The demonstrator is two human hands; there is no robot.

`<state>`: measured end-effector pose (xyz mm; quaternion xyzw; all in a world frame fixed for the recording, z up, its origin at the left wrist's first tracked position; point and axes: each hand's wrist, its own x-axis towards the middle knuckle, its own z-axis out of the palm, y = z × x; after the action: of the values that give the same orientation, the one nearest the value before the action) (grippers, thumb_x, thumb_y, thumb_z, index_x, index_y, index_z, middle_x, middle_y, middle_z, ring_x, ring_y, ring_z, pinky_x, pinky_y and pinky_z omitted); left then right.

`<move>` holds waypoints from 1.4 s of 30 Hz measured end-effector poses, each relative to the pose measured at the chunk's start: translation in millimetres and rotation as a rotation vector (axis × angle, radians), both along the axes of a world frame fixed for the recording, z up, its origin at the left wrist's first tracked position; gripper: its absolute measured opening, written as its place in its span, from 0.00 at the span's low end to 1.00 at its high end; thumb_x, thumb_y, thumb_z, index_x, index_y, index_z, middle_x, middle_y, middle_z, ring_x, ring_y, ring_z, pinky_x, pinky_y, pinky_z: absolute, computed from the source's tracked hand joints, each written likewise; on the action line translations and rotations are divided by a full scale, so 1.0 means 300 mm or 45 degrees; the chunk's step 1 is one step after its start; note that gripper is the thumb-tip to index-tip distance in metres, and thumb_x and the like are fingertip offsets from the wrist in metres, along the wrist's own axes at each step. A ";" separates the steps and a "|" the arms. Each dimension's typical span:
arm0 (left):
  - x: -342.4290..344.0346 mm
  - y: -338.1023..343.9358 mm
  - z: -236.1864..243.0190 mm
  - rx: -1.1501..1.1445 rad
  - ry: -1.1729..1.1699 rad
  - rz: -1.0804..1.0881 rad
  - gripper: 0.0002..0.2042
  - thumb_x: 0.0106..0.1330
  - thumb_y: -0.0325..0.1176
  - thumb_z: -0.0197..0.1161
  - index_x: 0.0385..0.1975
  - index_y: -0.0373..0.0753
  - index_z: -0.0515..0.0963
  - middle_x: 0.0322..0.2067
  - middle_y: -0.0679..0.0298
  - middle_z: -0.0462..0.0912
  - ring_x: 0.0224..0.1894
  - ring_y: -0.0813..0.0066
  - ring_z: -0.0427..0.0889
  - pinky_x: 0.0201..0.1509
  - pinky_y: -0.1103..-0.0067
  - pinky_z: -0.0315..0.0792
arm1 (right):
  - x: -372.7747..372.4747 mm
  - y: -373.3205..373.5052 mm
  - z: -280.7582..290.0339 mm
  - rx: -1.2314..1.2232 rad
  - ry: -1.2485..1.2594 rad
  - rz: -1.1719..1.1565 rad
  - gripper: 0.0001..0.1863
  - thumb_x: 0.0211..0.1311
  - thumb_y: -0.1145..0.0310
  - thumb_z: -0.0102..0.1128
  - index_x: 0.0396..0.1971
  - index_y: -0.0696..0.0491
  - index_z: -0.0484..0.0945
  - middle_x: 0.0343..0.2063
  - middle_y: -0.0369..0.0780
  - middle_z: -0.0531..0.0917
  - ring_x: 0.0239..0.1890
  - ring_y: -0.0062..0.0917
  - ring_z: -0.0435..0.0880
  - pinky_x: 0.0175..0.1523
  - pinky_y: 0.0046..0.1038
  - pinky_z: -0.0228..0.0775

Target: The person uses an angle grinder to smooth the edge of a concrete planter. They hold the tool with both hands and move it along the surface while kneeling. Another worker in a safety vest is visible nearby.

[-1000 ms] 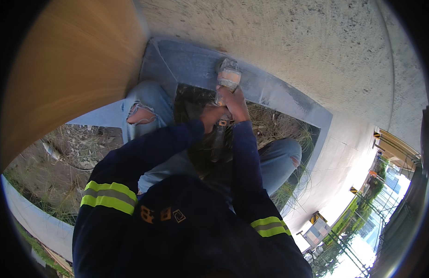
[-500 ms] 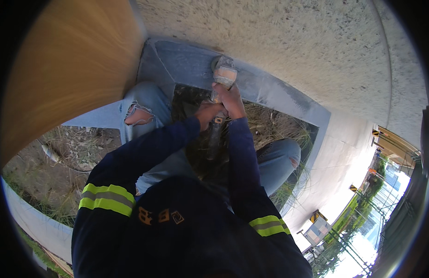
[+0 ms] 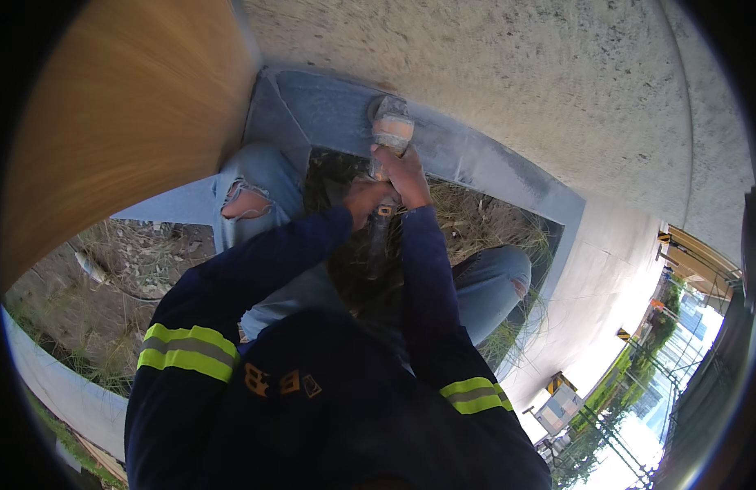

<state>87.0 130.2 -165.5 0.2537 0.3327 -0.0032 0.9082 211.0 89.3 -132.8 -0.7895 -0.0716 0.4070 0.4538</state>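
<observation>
A hand-held power tool (image 3: 390,131) with an orange-and-grey head rests on the grey concrete curb (image 3: 329,106). My right hand (image 3: 406,175) grips the tool's body just behind the head. Lower on the same tool, at its dark handle, my left hand (image 3: 365,200) is closed around it. Both arms are in dark blue sleeves with yellow reflective bands. My knees in torn light blue jeans (image 3: 255,188) flank the tool, left and right.
A rough pale concrete surface (image 3: 517,82) lies beyond the curb. A blurred tan-brown shape (image 3: 116,122) fills the upper left. Dry grass and soil (image 3: 116,269) lie inside the curb. Fencing, signs and greenery (image 3: 631,384) show at lower right.
Both hands and the tool have shifted slightly along the curb; the grip is unchanged.
</observation>
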 end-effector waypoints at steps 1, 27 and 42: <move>0.013 0.000 0.006 0.013 0.018 -0.059 0.10 0.55 0.26 0.72 0.37 0.33 0.85 0.37 0.59 0.88 0.36 0.71 0.87 0.40 0.73 0.78 | 0.007 -0.023 -0.006 0.006 0.008 -0.088 0.30 0.61 0.61 0.74 0.58 0.61 0.75 0.47 0.42 0.84 0.45 0.26 0.84 0.50 0.32 0.77; -0.160 -0.076 -0.038 0.690 -0.187 0.212 0.10 0.59 0.23 0.66 0.40 0.33 0.83 0.37 0.59 0.88 0.39 0.67 0.88 0.45 0.72 0.80 | -0.127 0.010 0.028 -0.044 -0.084 0.221 0.32 0.61 0.59 0.75 0.57 0.64 0.73 0.47 0.46 0.85 0.48 0.30 0.85 0.54 0.32 0.77; -0.159 -0.125 -0.044 0.377 -0.019 0.301 0.12 0.55 0.25 0.70 0.39 0.30 0.85 0.35 0.59 0.88 0.38 0.70 0.87 0.43 0.74 0.79 | -0.141 -0.019 -0.004 -0.152 -0.180 0.341 0.32 0.61 0.57 0.74 0.57 0.62 0.73 0.47 0.45 0.85 0.49 0.31 0.85 0.55 0.33 0.76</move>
<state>39.3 92.8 -178.7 0.3438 0.3504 0.1545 0.8574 168.7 83.7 -134.0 -0.8251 -0.1840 0.4107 0.3416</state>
